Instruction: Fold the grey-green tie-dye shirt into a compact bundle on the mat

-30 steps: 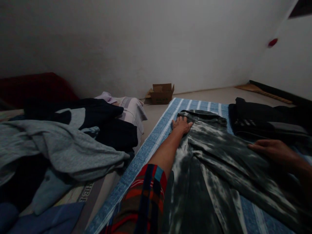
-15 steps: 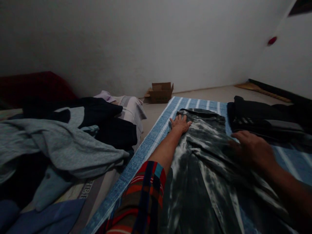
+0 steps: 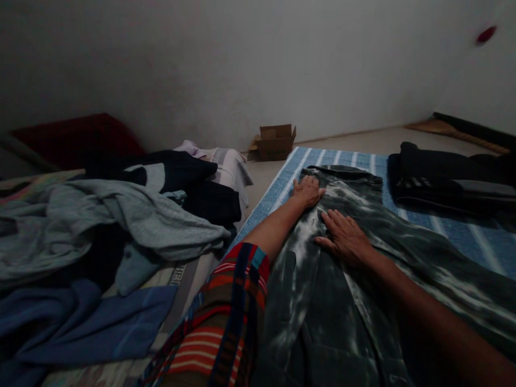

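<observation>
A pair of dark grey-green tie-dye trousers [image 3: 322, 317] lies spread on a blue striped sheet [image 3: 282, 185], waistband at the far end. My left hand [image 3: 308, 192] rests flat near the waistband's left edge, fingers spread. Just nearer and to the right, my right hand [image 3: 344, 235] presses on the upper part of the cloth, its fingers stretched out. Neither hand grips anything. One trouser leg runs toward me, while the other slants off to the right, partly hidden behind my right forearm.
Folded black clothes [image 3: 447, 177] lie on the sheet at the right. To the left, a grey garment [image 3: 133, 209], dark clothes and a blue cloth [image 3: 105, 322] are heaped on another bed. A cardboard box [image 3: 276, 145] stands by the wall [image 3: 242, 64].
My right hand has moved left from the trousers' right side onto their upper middle. My left hand stays near the waistband. The view has shifted slightly.
</observation>
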Available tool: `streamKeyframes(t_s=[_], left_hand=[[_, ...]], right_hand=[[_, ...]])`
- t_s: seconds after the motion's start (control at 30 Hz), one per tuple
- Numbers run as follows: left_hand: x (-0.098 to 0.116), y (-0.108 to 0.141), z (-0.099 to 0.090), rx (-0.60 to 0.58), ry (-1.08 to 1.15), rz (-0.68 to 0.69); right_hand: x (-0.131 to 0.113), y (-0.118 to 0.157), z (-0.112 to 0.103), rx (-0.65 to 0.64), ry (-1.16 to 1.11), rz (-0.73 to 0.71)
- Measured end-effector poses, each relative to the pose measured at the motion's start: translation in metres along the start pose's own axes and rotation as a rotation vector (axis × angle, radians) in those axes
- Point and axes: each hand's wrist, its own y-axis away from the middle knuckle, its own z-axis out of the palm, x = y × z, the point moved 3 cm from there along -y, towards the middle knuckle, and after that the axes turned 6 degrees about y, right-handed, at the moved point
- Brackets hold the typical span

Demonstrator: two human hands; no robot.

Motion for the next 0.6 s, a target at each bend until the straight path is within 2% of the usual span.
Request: streamKeyframes(t_s=[0.07,0.17,0.3,0.4,0.47,0.53,0.6], left_hand=[[0.000,0.030,-0.012,-0.032,-0.002,0.110],[-0.010,0.095,-0.030,-0.160,0.033,0.255],[-0.031,0.200,-0.052,-0.345,0.212,0.275],[-0.043,0.267,-0.066,-0.331,0.338,0.215],[-0.046,0.301,-0.071,-0.328,0.381,0.181],[-0.046,0.327,-0.071,-0.352,0.412,0.170],[-0.046,0.347,-0.067,-0.353,0.422,0.154]], right_hand=[[0.001,0.000,0.000,0.003,0.000,0.004],[0.003,-0.001,0.003,0.015,0.008,-0.021],[0.007,-0.003,0.005,0.031,0.013,-0.036],[0.005,-0.002,-0.005,0.056,0.015,-0.051],[-0.006,0.007,-0.018,0.114,-0.004,-0.075],[-0.026,0.024,-0.037,0.188,-0.083,-0.161],[-0.056,0.050,-0.055,0.197,-0.237,-0.371]])
